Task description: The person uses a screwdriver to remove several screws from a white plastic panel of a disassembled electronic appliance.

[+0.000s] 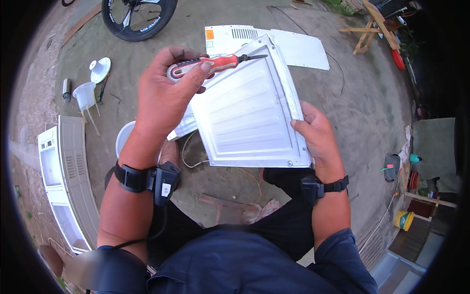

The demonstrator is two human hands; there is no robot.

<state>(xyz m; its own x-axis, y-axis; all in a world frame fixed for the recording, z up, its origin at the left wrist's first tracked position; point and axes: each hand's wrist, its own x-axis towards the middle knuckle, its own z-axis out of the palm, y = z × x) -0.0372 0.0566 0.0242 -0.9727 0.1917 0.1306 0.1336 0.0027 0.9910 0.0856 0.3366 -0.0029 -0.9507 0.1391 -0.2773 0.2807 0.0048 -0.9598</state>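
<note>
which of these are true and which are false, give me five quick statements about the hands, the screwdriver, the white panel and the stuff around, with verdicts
1. The left hand holds a red and black screwdriver. True.
2. The screwdriver's tip points toward the picture's left. False: it points toward the right.
3. The right hand grips the white panel along its right edge. True.
4. Only the right wrist wears a strapped device. False: a left wrist device and a right wrist device both show.
5. A spoked wheel with a black tyre shows near the picture's top edge. True.
</note>
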